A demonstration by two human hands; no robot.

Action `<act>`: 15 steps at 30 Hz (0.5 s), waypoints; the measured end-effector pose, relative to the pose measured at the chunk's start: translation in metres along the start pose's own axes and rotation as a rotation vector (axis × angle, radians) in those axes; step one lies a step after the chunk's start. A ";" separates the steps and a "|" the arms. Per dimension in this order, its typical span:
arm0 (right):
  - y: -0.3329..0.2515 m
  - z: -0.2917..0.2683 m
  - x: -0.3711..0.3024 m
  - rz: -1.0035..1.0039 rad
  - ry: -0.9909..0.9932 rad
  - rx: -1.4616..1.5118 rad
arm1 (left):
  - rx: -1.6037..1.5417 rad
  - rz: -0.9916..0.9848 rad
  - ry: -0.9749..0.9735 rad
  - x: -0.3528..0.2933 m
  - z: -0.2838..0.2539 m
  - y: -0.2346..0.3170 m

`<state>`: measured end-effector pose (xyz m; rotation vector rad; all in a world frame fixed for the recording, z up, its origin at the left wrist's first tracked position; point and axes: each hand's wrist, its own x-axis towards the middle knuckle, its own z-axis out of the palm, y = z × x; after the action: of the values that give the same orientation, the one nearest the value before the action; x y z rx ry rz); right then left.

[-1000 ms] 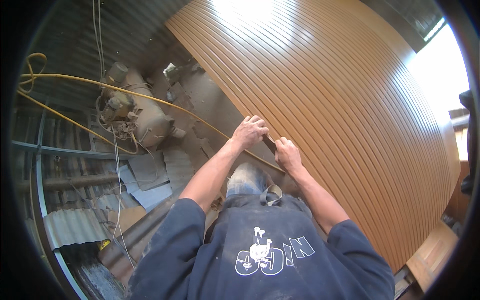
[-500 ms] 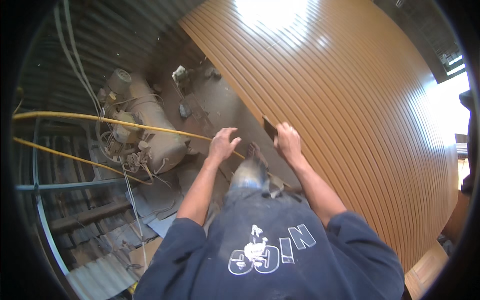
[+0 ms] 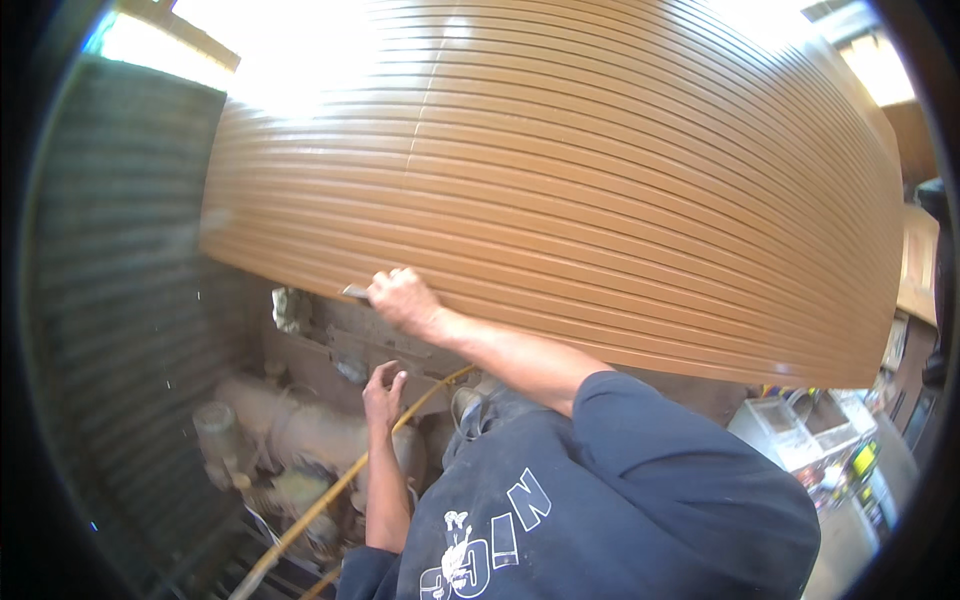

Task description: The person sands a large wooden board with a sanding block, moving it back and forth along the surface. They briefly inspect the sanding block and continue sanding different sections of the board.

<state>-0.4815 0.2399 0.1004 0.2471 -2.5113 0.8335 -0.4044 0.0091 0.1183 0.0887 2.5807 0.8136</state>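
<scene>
Across the front now, a brown ridged panel (image 3: 560,220) is spread; at its near edge, the right hand (image 3: 405,300) is placed. Nearer, the left hand (image 3: 381,395) is seen beside a yellow hose (image 3: 340,487), a dusty cylindrical tank (image 3: 318,432) set behind. Left, a dark corrugated wall (image 3: 130,250) is spotted; near right, a pale compartmented box (image 3: 783,430).

The right hand (image 3: 404,302) hides part of the tool (image 3: 354,292); the view's top edge cuts off the brown panel (image 3: 600,200); the dusty tank (image 3: 310,428) is blurred
</scene>
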 end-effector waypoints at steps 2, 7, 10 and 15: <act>0.002 0.002 -0.018 0.150 -0.140 -0.013 | -0.054 -0.023 0.084 0.000 0.009 0.008; -0.092 0.064 -0.072 0.179 -0.203 0.055 | -0.068 -0.047 0.303 -0.027 -0.043 -0.083; -0.177 0.103 -0.116 0.250 -0.331 0.166 | -0.027 -0.091 0.354 -0.061 -0.089 -0.161; -0.270 0.152 -0.168 0.315 -0.186 0.197 | 0.184 -0.061 0.449 -0.079 -0.130 -0.250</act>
<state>-0.3104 -0.0636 0.0499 -0.0111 -2.6828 1.2369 -0.3706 -0.2812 0.1046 -0.1342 3.0591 0.6268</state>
